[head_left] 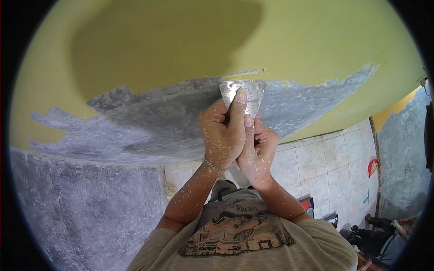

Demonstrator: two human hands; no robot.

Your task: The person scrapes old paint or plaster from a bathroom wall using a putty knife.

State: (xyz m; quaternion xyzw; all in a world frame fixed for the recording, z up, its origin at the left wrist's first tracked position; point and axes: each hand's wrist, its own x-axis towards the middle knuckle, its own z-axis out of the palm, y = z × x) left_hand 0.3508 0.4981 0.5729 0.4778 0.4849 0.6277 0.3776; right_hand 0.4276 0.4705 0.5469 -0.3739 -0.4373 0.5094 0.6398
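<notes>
A metal scraper (251,93) with a wide flat blade is pressed against the wall, its edge at the border between yellow paint (316,40) and the bare grey plaster (162,122). My left hand (222,135) grips its handle, index finger stretched up along the blade. My right hand (258,151) wraps the handle from the right, thumb up beside that finger. Both hands and forearms are dusted with paint flakes.
A grey scraped wall (81,207) fills the lower left. Pale floor tiles (325,167) lie lower right, with a red item (372,166), a small dark box (308,204) and dark clutter (375,237) beside another scraped wall (402,153).
</notes>
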